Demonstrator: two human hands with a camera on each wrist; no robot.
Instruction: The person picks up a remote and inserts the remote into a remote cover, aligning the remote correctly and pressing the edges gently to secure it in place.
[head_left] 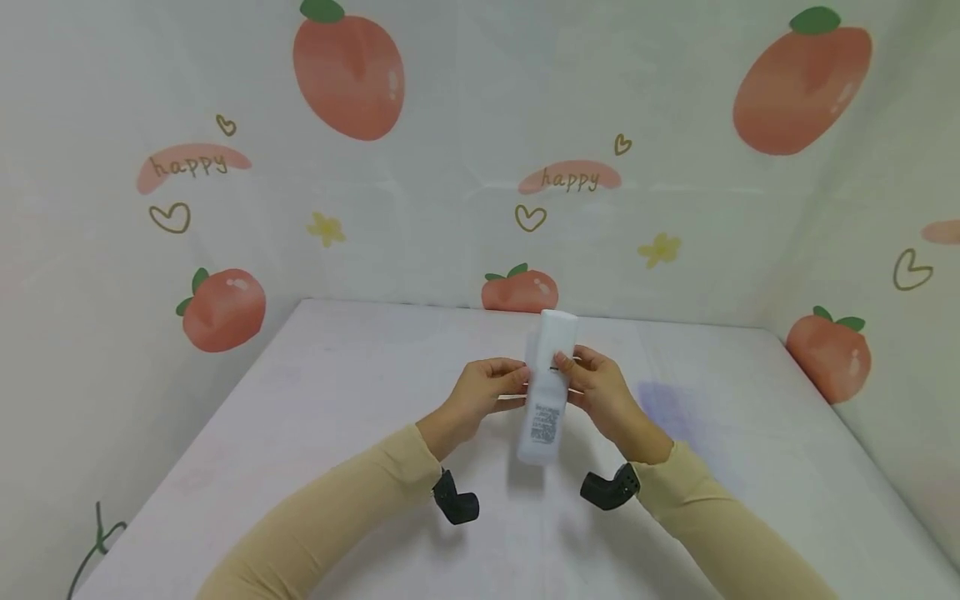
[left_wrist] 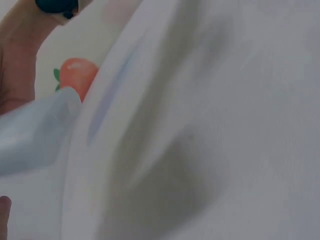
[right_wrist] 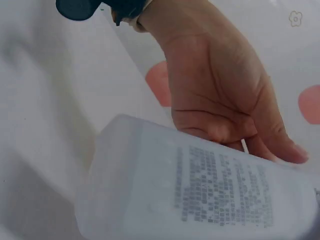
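Both hands hold a white bottle point(head_left: 543, 392) above the table, tilted slightly, its shadow falling below. It has a white upper end and a block of fine grey print near its lower end. My right hand point(head_left: 603, 396) grips it from the right, thumb across the front and fingers behind. On the other side, my left hand point(head_left: 480, 392) pinches the left edge with thumb and fingertips. The right wrist view shows the printed side of the bottle point(right_wrist: 150, 185) close up, with the left hand point(right_wrist: 215, 95) behind it. Only one end of the bottle point(left_wrist: 40, 132) enters the left wrist view.
A white-covered table point(head_left: 360, 500) spreads under the hands, with a faint purple stain point(head_left: 671, 412) to the right. Behind it hangs a pale curtain point(head_left: 450, 100) printed with fruit and hearts. A dark green cord point(head_left: 99, 542) is at the lower left. Each wrist carries a black camera point(head_left: 459, 504).
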